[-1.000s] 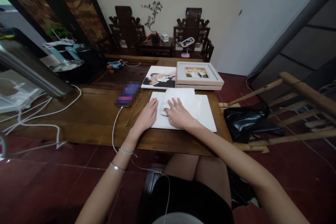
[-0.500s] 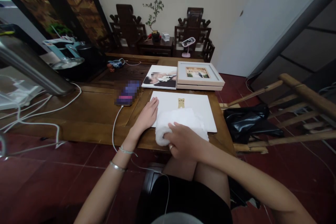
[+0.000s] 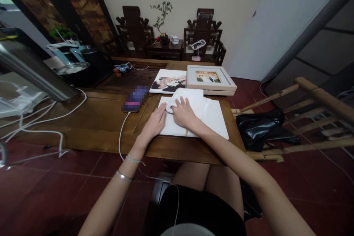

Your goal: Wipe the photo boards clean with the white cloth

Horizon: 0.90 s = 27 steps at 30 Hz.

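A flat white board [image 3: 212,120] lies on the wooden table [image 3: 96,118] in front of me. My left hand [image 3: 155,122] rests flat on the board's left edge, fingers stretched out. My right hand [image 3: 184,112] presses a white cloth [image 3: 193,97] onto the far part of the board, fingers spread over the cloth. The cloth bunches up under and beyond the fingers.
A framed photo [image 3: 208,78] and an unframed print [image 3: 169,81] lie just beyond the board. A phone [image 3: 135,99] on a white cable [image 3: 121,132] sits to the left. A black bag [image 3: 262,127] and wooden poles [image 3: 309,99] lie at the right.
My right hand pulled the cloth toward me to the near edge of the board, then pushed it back to the far side. My left hand has stayed in place.
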{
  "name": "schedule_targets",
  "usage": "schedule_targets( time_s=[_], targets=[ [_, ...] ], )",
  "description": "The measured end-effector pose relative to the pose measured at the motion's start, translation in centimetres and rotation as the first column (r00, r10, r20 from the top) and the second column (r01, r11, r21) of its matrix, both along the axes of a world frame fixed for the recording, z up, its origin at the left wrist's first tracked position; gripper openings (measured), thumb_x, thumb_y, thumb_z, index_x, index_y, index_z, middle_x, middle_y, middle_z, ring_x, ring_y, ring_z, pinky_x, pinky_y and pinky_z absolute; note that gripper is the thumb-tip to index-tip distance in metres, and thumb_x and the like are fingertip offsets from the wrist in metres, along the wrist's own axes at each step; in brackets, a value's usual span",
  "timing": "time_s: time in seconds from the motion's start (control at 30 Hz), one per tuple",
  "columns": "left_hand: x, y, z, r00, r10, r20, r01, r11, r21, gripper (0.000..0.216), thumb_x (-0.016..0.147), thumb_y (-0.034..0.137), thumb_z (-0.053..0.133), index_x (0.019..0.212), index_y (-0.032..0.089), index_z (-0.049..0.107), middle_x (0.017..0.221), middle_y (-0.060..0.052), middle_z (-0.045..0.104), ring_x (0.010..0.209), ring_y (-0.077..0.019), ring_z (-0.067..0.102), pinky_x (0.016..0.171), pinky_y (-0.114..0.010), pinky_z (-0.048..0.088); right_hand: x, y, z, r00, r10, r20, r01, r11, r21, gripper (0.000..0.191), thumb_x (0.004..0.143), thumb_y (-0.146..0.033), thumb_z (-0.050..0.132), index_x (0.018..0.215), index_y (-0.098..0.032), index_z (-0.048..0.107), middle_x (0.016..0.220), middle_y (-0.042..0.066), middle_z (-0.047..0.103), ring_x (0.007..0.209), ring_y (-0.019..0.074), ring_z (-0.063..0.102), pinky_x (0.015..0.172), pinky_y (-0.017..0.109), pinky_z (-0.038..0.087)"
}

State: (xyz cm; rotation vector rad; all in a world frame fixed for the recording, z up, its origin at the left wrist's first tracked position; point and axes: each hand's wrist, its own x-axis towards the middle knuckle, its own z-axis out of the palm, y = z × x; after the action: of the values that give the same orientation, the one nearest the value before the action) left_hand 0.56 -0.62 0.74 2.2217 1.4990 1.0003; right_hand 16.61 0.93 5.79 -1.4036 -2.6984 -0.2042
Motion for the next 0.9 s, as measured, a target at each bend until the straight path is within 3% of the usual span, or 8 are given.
schedule_targets(
  time_s=[0.1, 0.23, 0.37, 0.47, 0.57, 0.7, 0.9],
  targets=[
    [0.0, -0.5, 0.7, 0.989, 0.024, 0.144, -0.025, 1.000, 0.009, 0.053, 0.098, 0.039, 0.024, 0.134, 0.008, 0.047, 0.138, -0.015, 0.051, 0.129, -0.0225, 0.047, 0.112, -0.039, 0.032, -1.1, -1.3, -0.4, 0.998, 0.052, 0.024, -0.052, 0.999, -0.002, 0.041, 0.086, -0.018, 0.042, 0.122, -0.010, 0.060, 0.145, 0.022, 0.039, 0.134, 0.0394, 0.030, 0.106, 0.060, 0.019],
    [-0.3, -0.9, 1.0, 0.945, 0.024, 0.326, -0.028, 1.000, 0.009, 0.061, 0.099, 0.043, 0.011, 0.136, 0.009, 0.046, 0.142, -0.012, 0.048, 0.133, -0.0197, 0.042, 0.113, -0.036, 0.029, -1.5, -4.1, -0.1, 0.975, 0.220, 0.042, -0.218, 0.975, -0.042, 0.037, 0.086, -0.020, 0.044, 0.115, -0.011, 0.064, 0.145, 0.020, 0.038, 0.135, 0.0397, 0.029, 0.107, 0.060, 0.020],
    [-0.4, -1.0, 1.1, 0.932, 0.029, 0.362, -0.024, 1.000, -0.018, 0.062, 0.099, 0.044, 0.006, 0.140, 0.015, 0.042, 0.146, -0.007, 0.043, 0.137, -0.0175, 0.036, 0.115, -0.036, 0.026, 0.0, -6.3, 1.1, 0.909, 0.417, 0.001, -0.415, 0.905, -0.096, 0.032, 0.082, -0.017, 0.048, 0.107, -0.011, 0.066, 0.140, 0.019, 0.046, 0.131, 0.0365, 0.036, 0.106, 0.056, 0.025],
    [-0.2, -1.0, 1.1, 0.952, 0.023, 0.306, -0.023, 1.000, -0.005, 0.061, 0.099, 0.045, 0.010, 0.139, 0.012, 0.043, 0.145, -0.010, 0.045, 0.135, -0.0189, 0.039, 0.115, -0.038, 0.027, 1.7, -7.3, 2.6, 0.844, 0.537, -0.015, -0.531, 0.831, -0.163, 0.027, 0.079, -0.015, 0.050, 0.098, -0.012, 0.068, 0.124, 0.017, 0.059, 0.119, 0.0297, 0.049, 0.102, 0.047, 0.033],
    [0.1, -0.8, 0.9, 0.980, 0.007, 0.200, -0.010, 1.000, 0.013, 0.060, 0.099, 0.043, 0.015, 0.134, 0.007, 0.048, 0.142, -0.015, 0.047, 0.133, -0.0213, 0.042, 0.114, -0.040, 0.029, 3.3, -7.6, 4.4, 0.887, 0.462, 0.013, -0.441, 0.854, -0.275, 0.025, 0.079, -0.015, 0.048, 0.092, -0.014, 0.069, 0.103, 0.015, 0.068, 0.092, 0.0243, 0.062, 0.084, 0.037, 0.044],
    [0.3, -0.4, 0.3, 0.999, 0.008, 0.051, -0.007, 1.000, -0.020, 0.054, 0.098, 0.038, 0.022, 0.129, 0.007, 0.053, 0.140, -0.016, 0.048, 0.134, -0.0236, 0.040, 0.113, -0.044, 0.029, 4.6, -5.8, 5.6, 0.955, 0.297, 0.015, -0.274, 0.899, -0.343, 0.028, 0.076, -0.015, 0.045, 0.091, -0.018, 0.068, 0.086, 0.010, 0.070, 0.075, 0.0229, 0.062, 0.062, 0.031, 0.041],
    [0.2, -0.3, 0.0, 0.999, 0.002, -0.052, -0.004, 1.000, -0.031, 0.047, 0.095, 0.035, 0.032, 0.129, 0.010, 0.053, 0.140, -0.015, 0.049, 0.135, -0.0250, 0.038, 0.114, -0.044, 0.027, 3.2, -0.2, 4.5, 0.992, 0.016, -0.122, -0.047, 0.967, -0.251, 0.033, 0.081, -0.017, 0.040, 0.102, -0.015, 0.065, 0.098, 0.014, 0.070, 0.088, 0.0270, 0.062, 0.071, 0.032, 0.040]
  ],
)
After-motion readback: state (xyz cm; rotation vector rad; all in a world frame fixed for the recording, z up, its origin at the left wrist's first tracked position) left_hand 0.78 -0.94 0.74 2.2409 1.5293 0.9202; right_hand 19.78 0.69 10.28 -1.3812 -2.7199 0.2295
